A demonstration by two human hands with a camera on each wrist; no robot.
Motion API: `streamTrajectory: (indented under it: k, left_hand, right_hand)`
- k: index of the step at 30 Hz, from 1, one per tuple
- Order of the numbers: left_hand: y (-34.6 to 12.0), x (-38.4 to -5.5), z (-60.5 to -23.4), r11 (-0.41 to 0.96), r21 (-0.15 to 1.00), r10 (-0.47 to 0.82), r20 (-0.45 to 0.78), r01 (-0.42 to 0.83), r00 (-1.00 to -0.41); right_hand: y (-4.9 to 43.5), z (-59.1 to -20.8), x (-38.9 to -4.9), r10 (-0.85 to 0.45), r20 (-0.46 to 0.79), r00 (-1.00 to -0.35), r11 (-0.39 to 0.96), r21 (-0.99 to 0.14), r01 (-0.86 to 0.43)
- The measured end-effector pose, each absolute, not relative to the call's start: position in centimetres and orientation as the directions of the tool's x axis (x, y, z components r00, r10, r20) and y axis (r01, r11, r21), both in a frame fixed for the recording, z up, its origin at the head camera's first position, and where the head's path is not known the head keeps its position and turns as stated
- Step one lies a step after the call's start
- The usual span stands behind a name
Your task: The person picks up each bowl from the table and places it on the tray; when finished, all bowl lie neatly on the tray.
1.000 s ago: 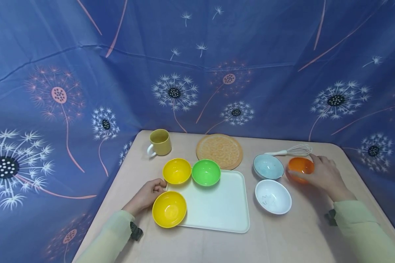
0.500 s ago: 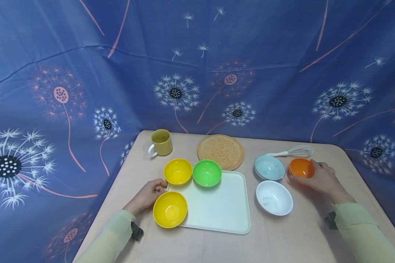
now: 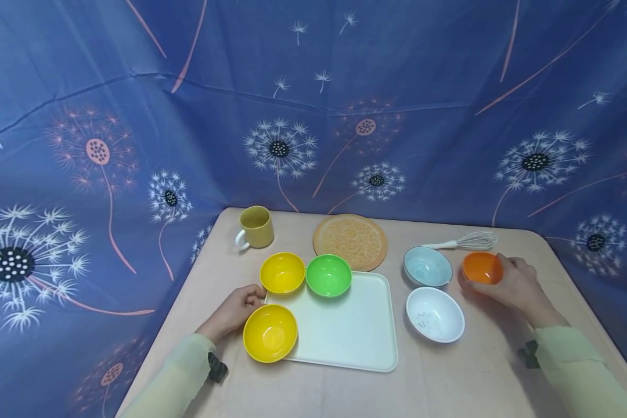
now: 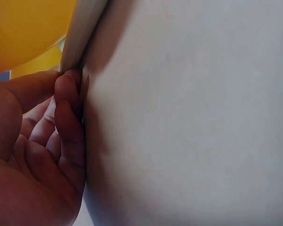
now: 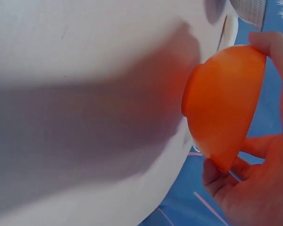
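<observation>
Left grip [image 3: 235, 309]: pinching white tray [image 3: 345, 331] edge; left-wrist view alone shows the pinch.
Right grip [image 3: 519, 287]: spread across orange bowl [image 3: 480, 267], holding rim.
White tray: on tabletop [image 3: 449, 383], between grips.
Orange bowl: beside pale-blue bowl [image 3: 427, 267]; foot [image 5: 192, 92] shows only in right-wrist view.

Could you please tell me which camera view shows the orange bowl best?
The right wrist view: the orange bowl appears large there, its outer side and base visible. The head view shows it smaller, from above, revealing its inside, with the right hand holding it. The left wrist view does not show it.
</observation>
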State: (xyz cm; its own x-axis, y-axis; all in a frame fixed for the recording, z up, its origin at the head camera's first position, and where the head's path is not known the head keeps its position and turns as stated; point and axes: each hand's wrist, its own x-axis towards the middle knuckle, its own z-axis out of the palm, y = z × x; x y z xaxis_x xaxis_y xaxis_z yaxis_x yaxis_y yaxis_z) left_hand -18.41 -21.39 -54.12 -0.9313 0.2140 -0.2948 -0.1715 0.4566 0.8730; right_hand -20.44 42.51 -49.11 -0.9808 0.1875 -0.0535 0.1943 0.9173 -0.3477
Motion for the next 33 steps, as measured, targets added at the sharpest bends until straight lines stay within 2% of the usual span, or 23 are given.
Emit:
streamTrajectory:
  k: [13, 19, 33]
  left_hand:
    - [-21.5, -18.3, -54.1, 0.478, 0.866, 0.215, -0.278, -0.148, -0.936]
    - [-21.6, -18.3, -54.1, 0.466, 0.871, 0.216, -0.284, -0.157, -0.934]
    - [-21.7, -18.4, -54.2, 0.441, 0.887, 0.246, -0.265, -0.136, -0.932]
  right_hand:
    - [41.3, -46.6, -18.7, 0.128, 0.092, -0.987, 0.936, -0.339, 0.09]
    - [39.2, -45.3, -18.2, 0.099, 0.113, -0.989, 0.937, -0.345, 0.055]
    - [32.6, -44.3, -17.4, -0.111, 0.258, -0.96, 0.907, -0.368, -0.204]
